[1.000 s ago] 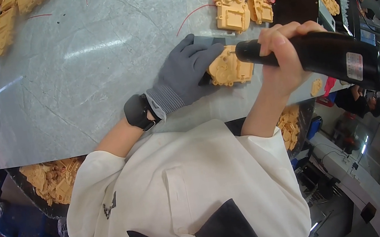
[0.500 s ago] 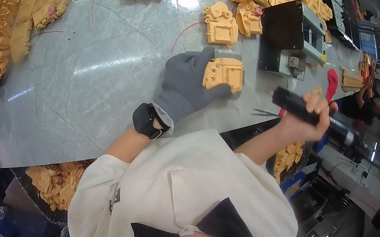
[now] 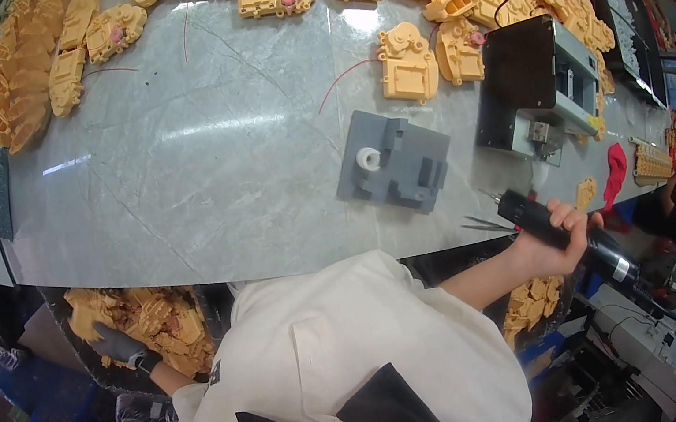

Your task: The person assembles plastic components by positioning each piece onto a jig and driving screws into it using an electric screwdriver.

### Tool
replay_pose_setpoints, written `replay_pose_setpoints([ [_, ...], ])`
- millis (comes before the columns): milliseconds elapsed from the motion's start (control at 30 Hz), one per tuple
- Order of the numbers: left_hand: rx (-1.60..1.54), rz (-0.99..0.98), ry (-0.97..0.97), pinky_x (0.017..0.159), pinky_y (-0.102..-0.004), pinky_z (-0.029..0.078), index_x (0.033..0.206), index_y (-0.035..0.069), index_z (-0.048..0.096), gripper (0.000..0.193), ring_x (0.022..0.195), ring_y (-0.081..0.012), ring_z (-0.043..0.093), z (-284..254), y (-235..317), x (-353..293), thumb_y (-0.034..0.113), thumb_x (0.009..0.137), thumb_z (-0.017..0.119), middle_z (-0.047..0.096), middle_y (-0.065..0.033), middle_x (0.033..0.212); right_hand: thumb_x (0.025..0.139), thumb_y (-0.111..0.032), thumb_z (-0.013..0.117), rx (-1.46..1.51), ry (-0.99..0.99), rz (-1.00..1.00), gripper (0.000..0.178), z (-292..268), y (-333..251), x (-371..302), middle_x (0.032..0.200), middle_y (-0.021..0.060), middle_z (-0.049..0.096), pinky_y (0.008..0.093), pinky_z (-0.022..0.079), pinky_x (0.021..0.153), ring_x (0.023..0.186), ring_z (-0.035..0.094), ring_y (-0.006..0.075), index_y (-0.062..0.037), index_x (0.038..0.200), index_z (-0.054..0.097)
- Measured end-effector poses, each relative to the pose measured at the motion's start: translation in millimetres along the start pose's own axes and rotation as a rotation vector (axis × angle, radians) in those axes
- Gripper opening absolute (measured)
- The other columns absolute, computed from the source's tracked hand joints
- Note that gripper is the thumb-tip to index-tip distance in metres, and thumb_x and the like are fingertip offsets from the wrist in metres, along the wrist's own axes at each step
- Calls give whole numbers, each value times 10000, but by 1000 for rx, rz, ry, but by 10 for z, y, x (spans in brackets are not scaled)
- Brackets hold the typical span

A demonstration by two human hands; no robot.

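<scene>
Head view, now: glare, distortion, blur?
Head view: bright glare spot and fainter streak on the tabletop; head view: fisheye bows its front edge, corners go black; head view: gloved left hand is small and soft, grip unclear, while the gray fixture reads clearly.

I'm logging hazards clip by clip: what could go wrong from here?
1. The right hand holds the black driver with its thin bit exposed, close to a dark pointed tool near the edge of the table; a careless swing might knock that tool off.
2. The gloved left hand is down at the loose heap of yellow parts, below the tabletop, where pieces could slide or catch the glove.
</scene>
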State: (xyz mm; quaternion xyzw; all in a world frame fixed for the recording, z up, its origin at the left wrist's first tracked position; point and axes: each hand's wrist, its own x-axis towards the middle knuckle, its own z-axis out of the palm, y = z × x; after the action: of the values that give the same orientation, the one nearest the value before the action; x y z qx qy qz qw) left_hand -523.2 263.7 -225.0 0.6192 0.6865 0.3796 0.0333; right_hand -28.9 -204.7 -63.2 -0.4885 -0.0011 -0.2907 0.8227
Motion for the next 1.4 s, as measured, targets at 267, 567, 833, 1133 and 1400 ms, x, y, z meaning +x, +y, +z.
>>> replay_pose_setpoints([
  [267, 1487, 880, -1023, 881, -320, 455, 1271, 7, 408, 406, 1040, -220, 545, -123, 4233, -434, 230, 938, 347, 521, -163, 1202, 744, -91, 484, -7, 4, 18, 303, -68, -16, -27, 627, 7, 405, 292, 345, 588, 526, 412, 127, -74, 1042, 432],
  [567, -608, 2134, -783, 810, -402, 427, 1194, 267, 461, 463, 1006, -261, 518, 1432, 5447, -2968, 204, 747, 567, 526, -96, 1064, 730, -64, 492, -55, -22, -87, 391, -137, -322, -205, 599, -9, 387, 258, 350, 600, 519, 434, 105, -81, 1105, 384],
  [833, -543, 1461, -1633, 766, -392, 466, 1278, 178, 402, 799, 925, -316, 543, 933, 5236, -2195, 364, 588, 760, 499, -139, 1046, 726, -51, 510, -113, 45, 36, 385, -270, -41, -216, 622, 18, 444, 278, 363, 601, 531, 444, 120, -62, 1093, 394],
  [1133, -458, 1576, -1207, 1016, -521, 243, 1293, 133, 387, 919, 1172, -334, 396, 295, 4762, -2721, 471, 526, 765, 406, -185, 1263, 701, 41, 537, -201, -29, 153, 373, 33, 335, -373, 631, 65, 479, 305, 421, 562, 506, 473, 162, -4, 1055, 430],
  [1400, -329, 1773, -1379, 961, -509, 309, 1190, 91, 438, 785, 1079, -296, 461, 372, 4921, -2874, 447, 558, 736, 471, -129, 1143, 703, 42, 540, -202, -1, 162, 360, 0, 368, -434, 636, 70, 478, 307, 422, 558, 501, 466, 169, -7, 1042, 431],
])
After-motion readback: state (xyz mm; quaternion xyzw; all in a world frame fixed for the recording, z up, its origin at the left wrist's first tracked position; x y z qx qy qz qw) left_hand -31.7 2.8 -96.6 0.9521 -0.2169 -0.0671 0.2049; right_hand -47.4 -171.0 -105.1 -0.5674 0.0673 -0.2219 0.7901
